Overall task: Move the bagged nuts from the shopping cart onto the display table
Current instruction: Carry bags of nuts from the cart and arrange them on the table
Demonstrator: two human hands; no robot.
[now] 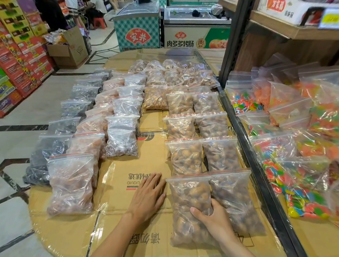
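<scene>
The display table [71, 235] is covered with flattened cardboard under clear film. Rows of clear zip bags of nuts and dried fruit lie on it. My right hand [209, 216] grips the nearest bag of brown nuts [189, 195], which lies flat at the front of the second row from the right. A second nut bag [233, 194] lies touching it on the right. My left hand [147, 194] rests flat on the cardboard just left of that bag, fingers spread, holding nothing. No shopping cart is in view.
A black-framed shelf unit [252, 142] borders the table on the right, holding bags of coloured candy [288, 170]. Bags of pale fruit [70, 185] and dark fruit [38, 161] fill the left rows. Freezers [137, 30], stacked boxes [9, 59] and people stand farther back.
</scene>
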